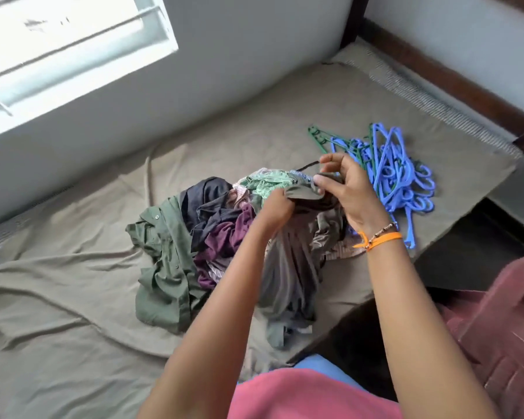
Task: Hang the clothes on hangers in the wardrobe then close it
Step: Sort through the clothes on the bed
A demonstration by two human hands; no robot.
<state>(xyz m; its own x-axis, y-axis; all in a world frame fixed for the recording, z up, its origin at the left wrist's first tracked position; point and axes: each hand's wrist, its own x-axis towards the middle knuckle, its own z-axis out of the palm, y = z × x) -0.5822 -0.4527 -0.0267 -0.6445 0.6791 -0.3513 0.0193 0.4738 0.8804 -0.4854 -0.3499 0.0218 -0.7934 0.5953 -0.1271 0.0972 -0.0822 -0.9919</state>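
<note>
Clothes: crumpled heap of mixed garments [224,237] lies mid-bed, with an olive-green buttoned shirt [161,255] on its left, a dark navy piece [206,204] and a plum-purple piece [224,237] at its centre, and a pale mint-green patterned piece [263,184] at the far side.
Held garment: grey-olive soft cloth garment [288,267] is lifted at its top and drapes down over the near part of the heap towards the bed edge.
Left hand: left hand [274,207] is clenched on a bunched top edge of the grey-olive garment; its fingers are buried in the cloth.
Right hand: right hand [342,189] pinches the same garment at the far side, thumb and fingertips closed on a thin dark strap [307,166]; an orange band [381,238] and a beaded thread sit on the wrist.
Hangers: tangled pile of blue plastic hangers with a few dark green ones [387,173] lies on the bed right of the clothes, just beyond the right hand.
Hidden: the count of hangers cannot be told; the right forearm covers part of the heap, and what kind of garment is held is unclear.
Cut off: the wardrobe is out of view; a bright window [58,55] is cropped at top left.
Edges: olive-beige bedsheet [73,297] ends at a near right edge just beside the heap, with dark floor [472,237] beyond; a grey wall bounds the far side.
Open room: wrinkled bare sheet spreads wide to the left and near left.
</note>
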